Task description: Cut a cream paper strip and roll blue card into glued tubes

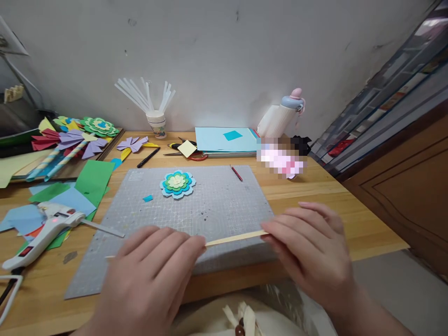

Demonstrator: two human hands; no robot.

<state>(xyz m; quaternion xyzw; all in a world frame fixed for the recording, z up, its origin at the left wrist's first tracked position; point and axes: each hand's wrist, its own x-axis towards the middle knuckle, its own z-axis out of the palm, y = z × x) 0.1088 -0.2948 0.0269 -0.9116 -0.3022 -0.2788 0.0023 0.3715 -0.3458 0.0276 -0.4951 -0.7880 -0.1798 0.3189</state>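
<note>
Fingers close in a pinch on both sides: the left hand (149, 275) and right hand (311, 249) hold a narrow pale yellow strip (234, 239) straight between them, over the near part of the grey mat (217, 186). It looks thin and flat, probably paper, and joins nothing visible; whether it is creased beneath the left hand, I cannot tell. Beyond it, a flower (178, 183) with scalloped blue, green and cream layers lies seemingly assembled, while the strip appears unworked. Finished-looking paper flowers (100, 126) rest at the left, near loose sheets (94, 179) and a smooth white glue gun (51, 233).
</note>
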